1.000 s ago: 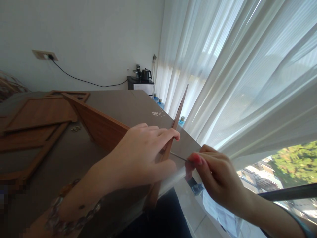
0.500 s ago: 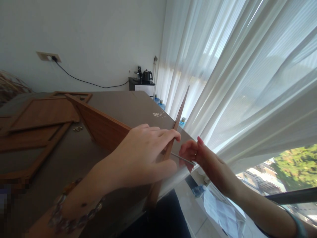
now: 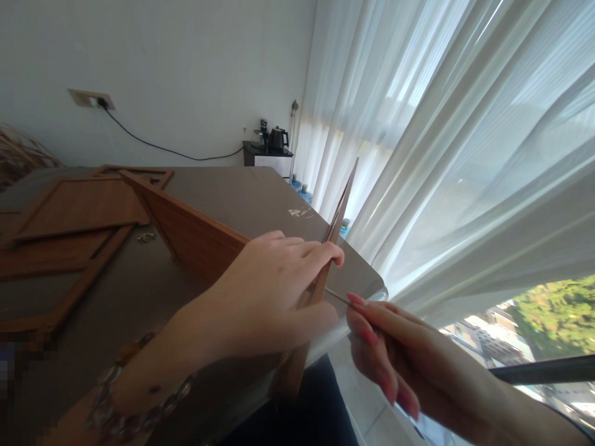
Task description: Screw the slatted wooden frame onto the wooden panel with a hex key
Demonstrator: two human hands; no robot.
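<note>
Right grip [image 3: 404, 359]: thumb and forefinger pinched closed on a thin metal rod [image 3: 337, 297], other fingers curled underneath. The rod points left and slightly up. Its far tip meets the lower part of a thin upright panel [image 3: 343, 201], just off the near corner of the surface [image 3: 251, 192].

Left grip [image 3: 274, 291]: closed over that same panel, fingers wrapped across its edge from the left, 1 fingertip reaching the right face, thumb low. A beaded bracelet [image 3: 125, 409] sits on that wrist.

The panel is seen edge-on and leans right as it rises. Its lower end is at the front edge of the surface.

A 2nd wooden board [image 3: 186, 232] stands on edge on the surface and runs back and left from the left grip. The joint between the 2 pieces is hidden under the hand.

Further left, flat wooden frame pieces [image 3: 74, 207] lie on the surface, with small metal hardware [image 3: 146, 237] beside them.

Behind: white wall with a socket [image 3: 88, 98] and a black cable [image 3: 153, 148] trailing to a low cabinet [image 3: 267, 160] that carries a dark kettle [image 3: 279, 137].

To the right, sheer white curtains [image 3: 441, 155] hang near the surface.
</note>
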